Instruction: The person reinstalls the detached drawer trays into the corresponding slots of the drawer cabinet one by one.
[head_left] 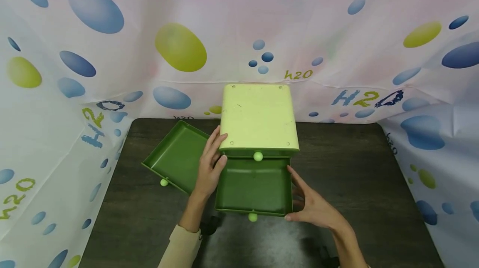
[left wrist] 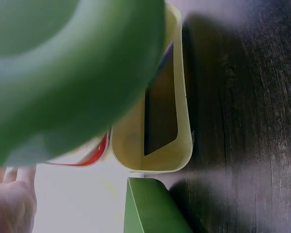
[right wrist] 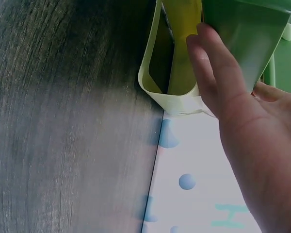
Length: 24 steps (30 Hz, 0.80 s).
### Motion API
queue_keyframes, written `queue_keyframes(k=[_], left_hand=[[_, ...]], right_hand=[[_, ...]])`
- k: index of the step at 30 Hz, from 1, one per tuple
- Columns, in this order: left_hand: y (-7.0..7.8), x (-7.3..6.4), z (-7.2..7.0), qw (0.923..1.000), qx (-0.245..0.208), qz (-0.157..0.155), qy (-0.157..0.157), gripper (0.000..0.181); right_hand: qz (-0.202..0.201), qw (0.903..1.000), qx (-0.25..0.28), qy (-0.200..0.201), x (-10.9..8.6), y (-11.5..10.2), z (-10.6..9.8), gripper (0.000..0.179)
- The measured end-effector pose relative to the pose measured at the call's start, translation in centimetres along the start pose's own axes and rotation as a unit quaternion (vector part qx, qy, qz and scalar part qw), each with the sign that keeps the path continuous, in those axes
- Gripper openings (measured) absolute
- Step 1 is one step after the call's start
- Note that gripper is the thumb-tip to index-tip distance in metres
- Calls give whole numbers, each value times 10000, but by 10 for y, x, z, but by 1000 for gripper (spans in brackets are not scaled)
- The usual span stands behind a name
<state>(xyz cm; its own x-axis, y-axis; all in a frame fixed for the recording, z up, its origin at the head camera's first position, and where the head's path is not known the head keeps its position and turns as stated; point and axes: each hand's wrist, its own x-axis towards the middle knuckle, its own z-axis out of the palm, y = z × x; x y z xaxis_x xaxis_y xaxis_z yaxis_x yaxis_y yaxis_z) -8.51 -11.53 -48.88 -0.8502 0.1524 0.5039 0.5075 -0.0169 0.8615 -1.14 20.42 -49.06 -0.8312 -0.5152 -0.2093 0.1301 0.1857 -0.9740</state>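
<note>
A pale yellow-green cabinet (head_left: 259,116) has a closed upper drawer with a round light-green knob (head_left: 258,156). Below that knob, a green drawer (head_left: 254,187) juts forward from the cabinet. My right hand (head_left: 316,205) grips its right side, thumb at the front corner and fingers along the side wall (right wrist: 242,43). Straight fingers of my left hand (head_left: 209,170) rest against the cabinet's left side, the thumb by the drawer's rear left corner. In the left wrist view a blurred green surface (left wrist: 77,82) covers much of the picture, beside an open compartment (left wrist: 184,121) of the cabinet.
A second green drawer (head_left: 177,155) lies turned on the dark wooden table (head_left: 355,168), left of the cabinet. A white sheet printed with blue and green spots (head_left: 209,10) hangs behind and at both sides. A red curved edge (left wrist: 94,154) is too unclear to name.
</note>
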Motion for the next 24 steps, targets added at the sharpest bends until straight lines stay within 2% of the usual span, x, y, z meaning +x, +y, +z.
queue_keyframes(k=[3, 10, 14, 24], left_hand=[[-1, 0, -1, 10000, 49, 15, -6, 51], [0, -1, -1, 10000, 61, 15, 11, 50], [1, 0, -1, 10000, 23, 15, -6, 51], [1, 0, -1, 10000, 55, -16, -3, 53]], right_hand=[[-78, 9999, -44, 63, 1, 0, 2, 115], [-157, 9964, -556, 625, -1, 0, 5, 105], [-151, 9943, -619, 851, -2, 1, 5, 99], [-272, 9935, -574, 944, -1, 4, 4, 95]])
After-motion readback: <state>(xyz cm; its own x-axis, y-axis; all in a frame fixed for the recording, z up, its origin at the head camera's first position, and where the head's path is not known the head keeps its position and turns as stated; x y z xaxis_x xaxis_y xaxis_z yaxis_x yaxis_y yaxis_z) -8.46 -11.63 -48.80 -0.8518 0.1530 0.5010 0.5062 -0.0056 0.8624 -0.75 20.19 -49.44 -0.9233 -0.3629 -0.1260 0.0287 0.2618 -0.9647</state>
